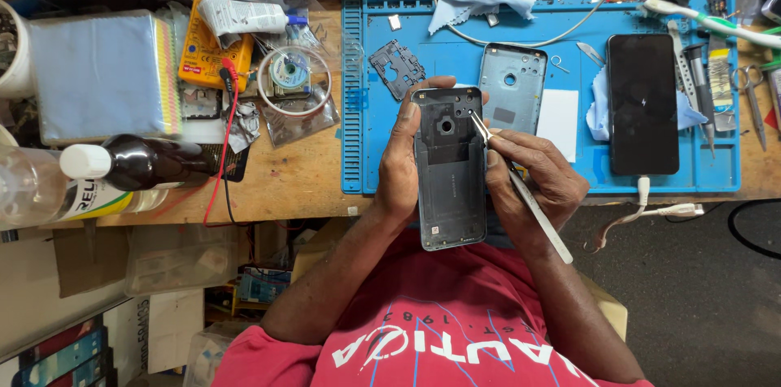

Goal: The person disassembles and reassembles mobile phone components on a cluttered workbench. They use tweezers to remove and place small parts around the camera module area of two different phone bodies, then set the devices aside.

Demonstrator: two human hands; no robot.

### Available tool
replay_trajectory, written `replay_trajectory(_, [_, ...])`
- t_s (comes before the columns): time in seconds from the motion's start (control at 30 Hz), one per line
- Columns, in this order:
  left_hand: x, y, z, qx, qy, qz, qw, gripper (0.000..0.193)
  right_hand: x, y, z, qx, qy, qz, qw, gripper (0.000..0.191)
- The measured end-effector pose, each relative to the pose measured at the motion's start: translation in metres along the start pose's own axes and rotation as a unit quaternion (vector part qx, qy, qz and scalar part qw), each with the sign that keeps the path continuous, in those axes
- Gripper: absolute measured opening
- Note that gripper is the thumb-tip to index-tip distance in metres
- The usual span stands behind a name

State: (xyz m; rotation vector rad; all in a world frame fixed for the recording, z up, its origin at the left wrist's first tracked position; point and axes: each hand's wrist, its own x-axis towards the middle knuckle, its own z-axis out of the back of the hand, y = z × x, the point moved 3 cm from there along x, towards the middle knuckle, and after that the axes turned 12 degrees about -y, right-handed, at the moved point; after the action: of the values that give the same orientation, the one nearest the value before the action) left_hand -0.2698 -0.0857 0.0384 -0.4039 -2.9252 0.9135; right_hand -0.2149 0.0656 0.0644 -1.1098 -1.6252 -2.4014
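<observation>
My left hand [400,161] grips the dark phone housing [448,169], right hand [533,180] fingers pinching tweezers [521,189] at its top, above the blue mat [569,123].

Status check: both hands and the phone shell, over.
Left hand grips dark phone back cover, held upright. Right hand holds tweezers, tips at the camera cutout. Nothing in the way.

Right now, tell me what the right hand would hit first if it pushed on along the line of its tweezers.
The right hand points its tweezers up-left, tips already at the camera cutout of the dark phone back cover in the left hand. That cover comes first, though contact is hard to judge.
</observation>
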Motion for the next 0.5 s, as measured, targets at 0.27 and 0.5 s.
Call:
replay_trajectory(0.27, [0.0015,0.0012,0.0025,0.019,-0.015,-0.011,1.000,0.046,0.0010,-0.0016,-0.0021,-0.018,0.004,-0.017,1.000,0.019])
replay_trajectory(0.5, [0.0029,0.0003,0.0028,0.046,-0.020,-0.022,0.998,0.046,0.0040,-0.0037,-0.0022,-0.012,0.018,-0.026,0.999,0.019])
